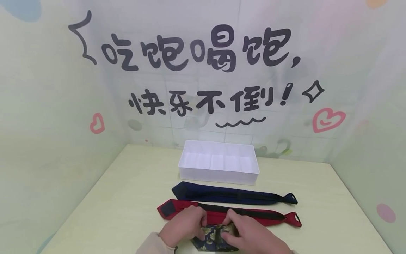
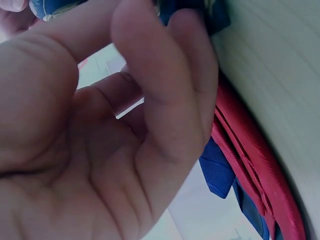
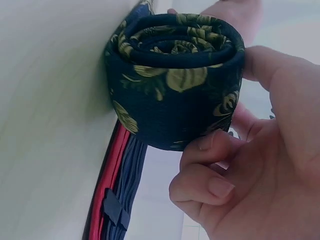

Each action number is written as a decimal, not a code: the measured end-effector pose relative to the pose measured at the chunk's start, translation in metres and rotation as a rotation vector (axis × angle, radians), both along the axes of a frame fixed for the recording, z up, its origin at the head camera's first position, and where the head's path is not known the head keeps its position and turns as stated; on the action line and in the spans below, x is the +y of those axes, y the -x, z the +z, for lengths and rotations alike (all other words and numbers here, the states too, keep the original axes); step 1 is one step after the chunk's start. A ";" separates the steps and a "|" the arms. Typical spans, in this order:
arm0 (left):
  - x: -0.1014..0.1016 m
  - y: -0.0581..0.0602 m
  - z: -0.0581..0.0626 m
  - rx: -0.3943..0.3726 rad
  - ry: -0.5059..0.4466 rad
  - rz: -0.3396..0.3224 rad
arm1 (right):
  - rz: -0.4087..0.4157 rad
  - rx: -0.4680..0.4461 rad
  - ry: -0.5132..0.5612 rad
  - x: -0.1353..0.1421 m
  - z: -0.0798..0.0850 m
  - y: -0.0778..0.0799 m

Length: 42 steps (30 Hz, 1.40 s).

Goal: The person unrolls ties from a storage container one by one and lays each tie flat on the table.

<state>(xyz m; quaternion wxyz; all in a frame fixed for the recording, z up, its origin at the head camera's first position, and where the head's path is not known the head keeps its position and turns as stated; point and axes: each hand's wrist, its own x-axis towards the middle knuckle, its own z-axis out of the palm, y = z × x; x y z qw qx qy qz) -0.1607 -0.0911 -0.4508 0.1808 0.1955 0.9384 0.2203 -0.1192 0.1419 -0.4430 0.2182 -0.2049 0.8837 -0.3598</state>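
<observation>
A navy necktie with gold flowers is partly rolled up near the front of the table. In the right wrist view its roll shows several coiled layers, and a flat end runs off toward the table. My right hand grips this roll between thumb and curled fingers. At the tie's pointed left end, my left hand pinches the fabric with bent fingers. The left wrist view shows that hand's fingertips against the patterned cloth, partly hiding it.
Just behind the hands lies a red necktie, flat with its back side up. Beyond it a navy necktie is stretched out parallel. A white divided box stands at the back, before the printed wall panel.
</observation>
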 end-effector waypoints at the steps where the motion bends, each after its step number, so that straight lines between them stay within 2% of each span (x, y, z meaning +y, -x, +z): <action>1: 0.000 0.000 0.000 -0.002 -0.002 0.000 | 0.003 0.004 0.005 0.001 0.000 0.000; 9: 0.001 0.001 0.002 -0.009 -0.003 0.003 | -0.024 -0.062 0.055 0.007 0.005 0.003; 13: 0.001 0.001 0.004 -0.008 -0.010 0.008 | -0.020 -0.042 0.048 0.009 0.008 0.005; 18: 0.000 0.001 0.006 -0.019 -0.016 0.008 | 0.009 0.037 0.037 0.012 0.013 0.004; 23: 0.000 0.002 0.005 -0.023 -0.017 0.005 | 0.091 0.176 -0.008 0.014 0.015 0.004; 26: 0.000 0.002 0.004 -0.017 -0.015 -0.007 | 0.111 0.207 -0.036 0.014 0.014 0.004; 31: 0.000 0.002 0.003 -0.011 -0.009 -0.022 | 0.091 0.183 -0.049 0.015 0.013 0.004; 37: -0.001 0.003 0.003 -0.035 -0.027 -0.010 | 0.025 0.138 -0.047 0.014 0.009 0.002; 42: -0.002 0.003 0.003 -0.042 -0.029 -0.009 | -0.010 0.149 -0.088 0.014 0.007 0.002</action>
